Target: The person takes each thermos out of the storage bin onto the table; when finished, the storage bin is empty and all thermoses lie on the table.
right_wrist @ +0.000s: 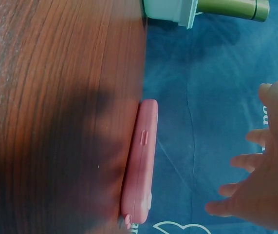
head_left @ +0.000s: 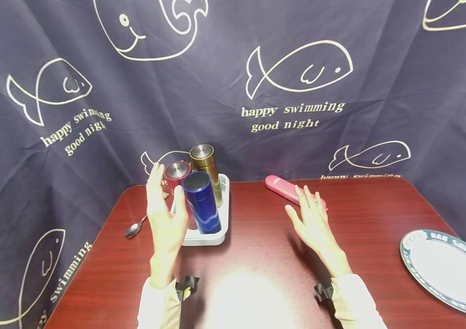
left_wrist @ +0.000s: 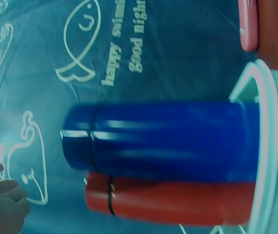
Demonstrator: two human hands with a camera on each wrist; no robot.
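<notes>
Fingers of the left hand are held straight and spread, palm turned toward the blue flask, near it but with no contact shown. That flask is stood upright in a white tray left of centre in the head view, packed close against a red flask and a gold flask. The right hand is likewise opened flat, nothing gripped, hovering at centre just in front of a pink case laid near the table's far edge.

Because the three flasks are crowded together, a neighbour could be knocked or dragged over if the blue one were taken at a slant; a smooth wall could also slip from a loose hold, it is judged. The pink case could be nudged off the back of the table by a careless sweep.

A spoon is seen at the left and a plate at the lower right; lettering on its rim is too small to be read. "happy swimming good night" is printed on the dark cloth among fish outlines. No brand can be read on the flasks.
</notes>
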